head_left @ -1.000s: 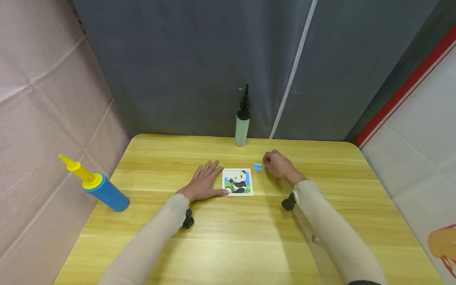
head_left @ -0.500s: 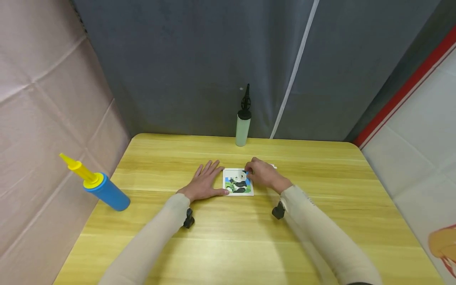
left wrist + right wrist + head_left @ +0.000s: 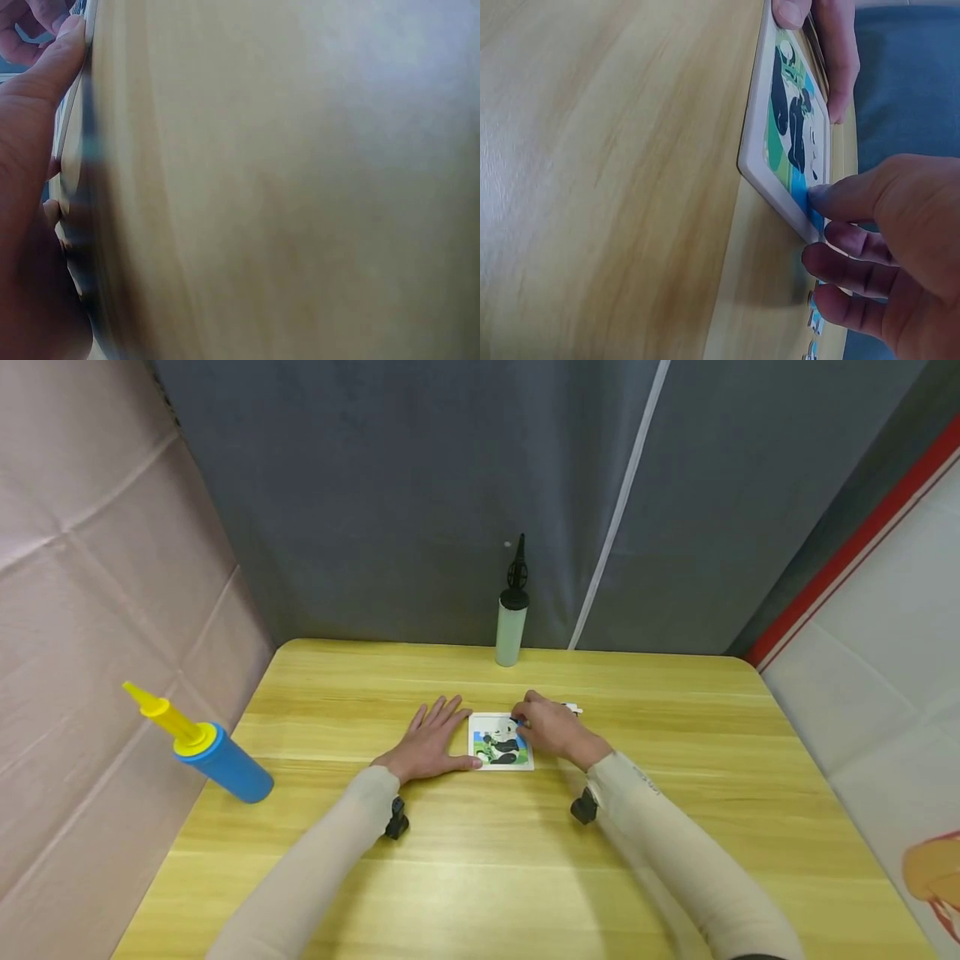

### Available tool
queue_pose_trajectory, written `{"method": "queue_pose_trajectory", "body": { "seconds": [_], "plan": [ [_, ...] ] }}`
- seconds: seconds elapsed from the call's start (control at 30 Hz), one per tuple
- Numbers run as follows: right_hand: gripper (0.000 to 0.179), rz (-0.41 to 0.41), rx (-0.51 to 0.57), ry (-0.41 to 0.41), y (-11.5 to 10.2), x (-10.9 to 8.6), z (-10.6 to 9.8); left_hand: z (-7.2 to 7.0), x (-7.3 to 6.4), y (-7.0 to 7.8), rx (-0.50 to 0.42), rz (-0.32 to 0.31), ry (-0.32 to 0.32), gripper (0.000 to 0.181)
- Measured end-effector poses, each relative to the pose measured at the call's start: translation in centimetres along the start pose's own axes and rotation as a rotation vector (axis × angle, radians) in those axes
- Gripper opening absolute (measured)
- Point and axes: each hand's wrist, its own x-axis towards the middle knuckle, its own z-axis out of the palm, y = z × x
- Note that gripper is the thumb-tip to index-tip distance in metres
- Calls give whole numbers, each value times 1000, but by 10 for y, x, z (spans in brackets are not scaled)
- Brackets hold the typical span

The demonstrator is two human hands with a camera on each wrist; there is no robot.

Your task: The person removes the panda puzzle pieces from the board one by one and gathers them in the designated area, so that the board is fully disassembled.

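A small panda jigsaw puzzle [image 3: 498, 752] in a white frame lies flat on the table. My left hand [image 3: 427, 752] rests on the wood to its left, fingers spread, with the thumb on the frame's lower left corner. Over the upper right corner, my right hand [image 3: 553, 728] bends its fingers and pinches a blue puzzle piece [image 3: 801, 196] at the picture. Its thumb [image 3: 840, 196] presses on the blue area in the right wrist view; the forefinger's tip is hidden. Loose puzzle pieces [image 3: 814, 319] lie beyond the frame, partly behind the right hand.
A pale green hand pump [image 3: 510, 633] with a black top stands at the table's back edge. At the left, a blue and yellow pump [image 3: 228, 767] stands tilted in view. A grey curtain [image 3: 390, 510] closes off the back of the wooden table [image 3: 480, 877].
My right hand has moved left from the loose pieces to the puzzle's upper right corner, and has stayed there for the last half second. My left hand has kept its place.
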Motion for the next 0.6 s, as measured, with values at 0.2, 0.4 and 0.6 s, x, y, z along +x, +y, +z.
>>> {"method": "queue_pose_trajectory", "body": {
  "seconds": [0.2, 0.4, 0.6],
  "plan": [
    [31, -6, -36, -18, -4, 0, 0, 0, 1, -1, 6, -7, -12, 103],
    [31, -17, -47, -3, -4, 1, 0, 1, 2, -2, 1, 2, 1, 102],
    [27, -20, -13, 23, -3, 0, 1, 1, 2, -2, 8, -5, -10, 102]
  ]
}}
